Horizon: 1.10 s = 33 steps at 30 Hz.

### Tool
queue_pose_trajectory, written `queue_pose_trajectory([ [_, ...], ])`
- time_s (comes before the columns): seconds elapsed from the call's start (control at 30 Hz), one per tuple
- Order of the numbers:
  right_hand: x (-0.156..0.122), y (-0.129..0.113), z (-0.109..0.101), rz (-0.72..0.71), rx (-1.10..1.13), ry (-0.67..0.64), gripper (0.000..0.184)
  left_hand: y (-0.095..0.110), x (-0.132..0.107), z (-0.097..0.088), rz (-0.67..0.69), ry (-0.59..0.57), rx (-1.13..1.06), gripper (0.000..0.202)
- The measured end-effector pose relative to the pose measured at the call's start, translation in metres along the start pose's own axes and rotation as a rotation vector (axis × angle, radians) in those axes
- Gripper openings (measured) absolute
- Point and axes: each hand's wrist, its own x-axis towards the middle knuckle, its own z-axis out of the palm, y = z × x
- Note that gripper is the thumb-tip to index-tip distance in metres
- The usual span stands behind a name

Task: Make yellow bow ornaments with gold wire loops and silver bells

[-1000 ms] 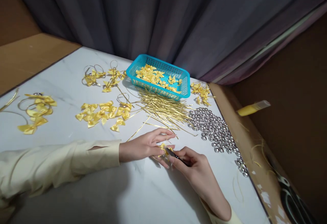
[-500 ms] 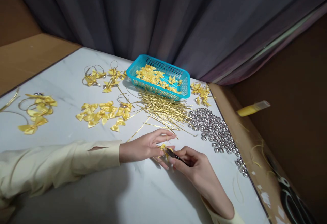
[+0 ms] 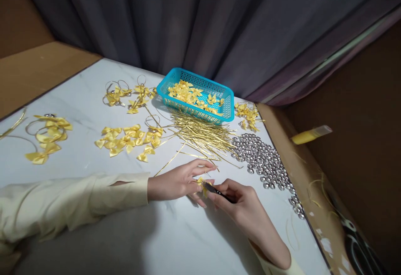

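Observation:
A small yellow ribbon bow (image 3: 199, 181) is pinched between the thumb and fingers of my left hand (image 3: 178, 181), which reaches in from the left. My right hand (image 3: 236, 202) grips slim black tweezers (image 3: 214, 189), their tip touching the bow. The fingers partly hide the bow and the tweezers' far end. Just beyond my hands lies a pile of gold twist ties (image 3: 203, 135). To the right spreads a heap of small shiny silver bells or beads (image 3: 260, 158); their exact kind is hard to make out.
A blue mesh basket (image 3: 232, 103) at the back holds yellow bows. Loose bows (image 3: 128, 139) lie left of centre. Bows with wire loops (image 3: 52, 135) sit at far left, with others at the back. Scissors (image 3: 360, 241) and a yellow tube (image 3: 310, 134) lie beyond the right edge.
The view has shifted very slightly, moving the scene a little to the right. My hands keep nearly the same pose, with the tweezers still at the bow.

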Motion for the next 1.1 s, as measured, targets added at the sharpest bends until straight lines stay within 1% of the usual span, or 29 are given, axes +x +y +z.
queue_pose_trajectory([
  [0.33, -0.0011, 0.0013, 0.0003, 0.001, 0.013, 0.004, 0.026, -0.0007, 0.0009, -0.0002, 0.030, -0.010, -0.008, 0.048],
  [0.57, 0.0001, 0.0024, 0.0009, 0.012, 0.061, -0.011, 0.026, 0.0015, 0.0002, 0.0004, 0.004, -0.014, 0.008, 0.049],
  [0.8, 0.0012, 0.0015, 0.0009, 0.019, 0.008, 0.004, 0.026, -0.0006, -0.0006, -0.0006, 0.022, -0.029, -0.012, 0.046],
  [0.93, 0.0009, 0.0023, 0.0004, 0.037, 0.061, -0.016, 0.028, -0.0005, -0.0008, -0.0006, 0.023, -0.024, -0.006, 0.045],
  [1.1, 0.0002, 0.0023, -0.0054, 0.070, 0.135, 0.003, 0.029, -0.0009, -0.0007, -0.0010, 0.029, -0.013, -0.010, 0.046],
])
